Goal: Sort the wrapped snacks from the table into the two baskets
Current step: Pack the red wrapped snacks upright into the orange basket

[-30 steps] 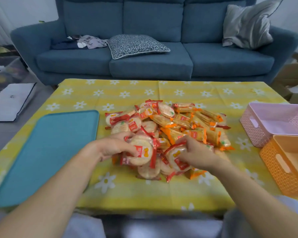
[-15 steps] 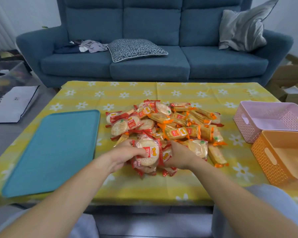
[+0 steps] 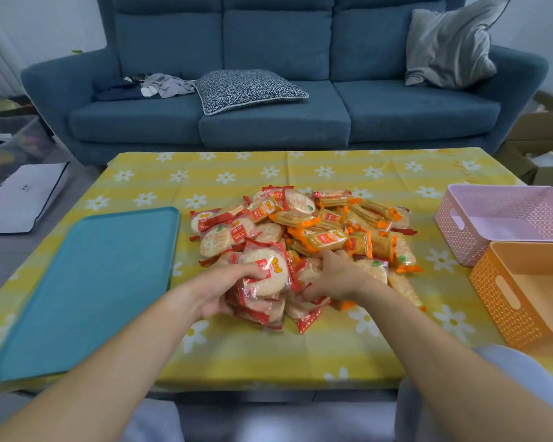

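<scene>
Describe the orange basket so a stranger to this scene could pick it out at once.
Find the table with the yellow daisy cloth, in front of the blue sofa. Two baskets stand at its right end. The orange basket is the nearer one, in front of the pink basket.

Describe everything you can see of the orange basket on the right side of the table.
The orange basket is a rectangular, plastic-looking bin. Its walls are dotted with small holes, and the short side facing the snack pile has a slot handle. The visible part of its smooth inside looks empty. It stands upright on the yellow daisy tablecloth at the near right, cut off by the frame, just before the pink basket; contact unclear.
</scene>
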### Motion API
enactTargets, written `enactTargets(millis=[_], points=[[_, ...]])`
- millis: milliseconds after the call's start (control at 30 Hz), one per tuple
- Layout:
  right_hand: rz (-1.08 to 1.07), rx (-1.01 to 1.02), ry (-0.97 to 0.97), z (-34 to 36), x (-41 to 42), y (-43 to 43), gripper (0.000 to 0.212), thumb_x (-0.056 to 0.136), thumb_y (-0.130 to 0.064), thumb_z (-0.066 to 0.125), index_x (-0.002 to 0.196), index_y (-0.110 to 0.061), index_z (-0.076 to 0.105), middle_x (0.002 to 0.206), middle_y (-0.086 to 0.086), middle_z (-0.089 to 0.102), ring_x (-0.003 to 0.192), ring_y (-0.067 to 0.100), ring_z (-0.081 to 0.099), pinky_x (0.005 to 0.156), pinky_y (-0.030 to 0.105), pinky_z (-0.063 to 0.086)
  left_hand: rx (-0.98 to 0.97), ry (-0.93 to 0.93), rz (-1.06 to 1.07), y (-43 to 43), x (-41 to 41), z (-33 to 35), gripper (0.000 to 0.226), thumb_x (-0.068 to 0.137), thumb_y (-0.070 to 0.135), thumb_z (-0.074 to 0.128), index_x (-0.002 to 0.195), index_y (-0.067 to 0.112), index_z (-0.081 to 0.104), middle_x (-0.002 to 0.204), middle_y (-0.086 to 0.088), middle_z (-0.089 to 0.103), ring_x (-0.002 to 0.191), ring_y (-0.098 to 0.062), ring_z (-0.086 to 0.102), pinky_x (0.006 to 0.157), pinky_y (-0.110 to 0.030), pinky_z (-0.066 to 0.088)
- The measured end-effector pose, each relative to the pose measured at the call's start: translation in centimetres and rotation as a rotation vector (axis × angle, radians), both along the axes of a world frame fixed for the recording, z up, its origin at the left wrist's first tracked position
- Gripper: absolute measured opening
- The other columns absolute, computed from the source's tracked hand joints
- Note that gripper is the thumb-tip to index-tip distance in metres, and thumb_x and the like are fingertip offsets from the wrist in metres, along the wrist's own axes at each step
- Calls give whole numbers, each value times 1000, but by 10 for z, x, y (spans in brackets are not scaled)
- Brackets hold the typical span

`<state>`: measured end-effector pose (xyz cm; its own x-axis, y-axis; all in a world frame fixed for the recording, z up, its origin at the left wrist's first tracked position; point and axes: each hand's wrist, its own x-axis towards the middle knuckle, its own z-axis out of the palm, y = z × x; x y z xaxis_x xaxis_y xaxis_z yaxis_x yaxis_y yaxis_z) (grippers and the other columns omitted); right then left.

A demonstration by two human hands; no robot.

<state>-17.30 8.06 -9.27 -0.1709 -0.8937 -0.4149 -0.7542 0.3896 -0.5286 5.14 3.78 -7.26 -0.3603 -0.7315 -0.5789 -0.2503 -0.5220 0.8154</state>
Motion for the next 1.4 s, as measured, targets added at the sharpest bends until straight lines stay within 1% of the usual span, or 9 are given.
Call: enactTargets(millis=[100, 233, 467, 700, 800, 900, 1000, 1233, 1400], points=[[-23, -102, -273, 3, -1, 5, 92, 72, -23, 88, 150, -26, 39, 125, -1, 56, 105, 19, 59, 84, 29, 49, 77, 63, 58, 3, -4, 5, 34, 85, 20, 71, 118, 18, 65, 105, -12, 77, 93, -28, 73, 87, -48, 58], [-47, -259, -276, 9, -6, 9, 61, 76, -25, 85, 130, -27, 56, 83, -5, 66, 67, 8, 61, 58, 21, 48, 138, 192, 150, 5, -12, 9, 29, 87, 22, 65, 114, 14, 67, 100, -11, 78, 81, -25, 74, 73, -38, 60], [-181, -561, -338, 23, -31, 17, 47, 71, -52, 82, 110, -27, 69, 94, -15, 76, 89, 3, 71, 80, 32, 58, 104, 406, 229, 5, -34, 26, 62, 74, 24, 69, 133, 11, 61, 122, -17, 71, 111, -34, 68, 96, -53, 53], [-420, -648, -563, 41, -74, 36, 31, 76, -33, 85, 94, -10, 75, 85, 4, 78, 82, 24, 76, 81, 51, 62, 70, 598, 207, 21, -102, 36, 61, 78, 22, 65, 138, 10, 57, 131, -20, 66, 122, -37, 62, 103, -55, 48], [-544, -699, -618, 53, -104, 51, 36, 71, -30, 83, 88, 0, 73, 78, 9, 73, 74, 25, 73, 78, 61, 59, 84, 663, 185, 35, -146, 37, 45, 80, 18, 64, 124, 10, 66, 128, -19, 68, 123, -37, 61, 110, -55, 42], [-680, -813, -550, 67, -142, 71, 30, 73, -34, 85, 93, -17, 71, 87, -2, 76, 86, 16, 74, 84, 50, 61, 100, 696, 101, 52, -198, 41, 22, 89, 14, 60, 93, 16, 81, 114, -16, 74, 110, -34, 67, 107, -53, 46], [-800, -896, -294, 77, -185, 101, 34, 78, -39, 83, 103, -30, 61, 98, -11, 70, 92, 5, 66, 82, 28, 52, 64, 665, 37, 64, -264, 41, 36, 81, 17, 72, 117, 13, 73, 119, -17, 72, 111, -35, 68, 99, -51, 53], [-1074, -594, -172, 67, -271, 154, 14, 78, -28, 53, 70, -17, 57, 64, 2, 60, 64, 22, 57, 60, 33, 45, -370, 317, -238, 105, -389, 34, 84, 65, 39, 90, 135, 26, 45, 127, -1, 64, 111, -18, 66, 97, -31, 53], [-1207, -559, -21, 61, -290, 161, 47, 84, -20, 42, 127, -20, 61, 128, 6, 61, 118, 30, 56, 99, 50, 49, -741, -17, -545, 106, -401, 10, 89, 88, 69, 56, 157, 23, 24, 152, 0, 49, 138, -21, 46, 111, -35, 36]])
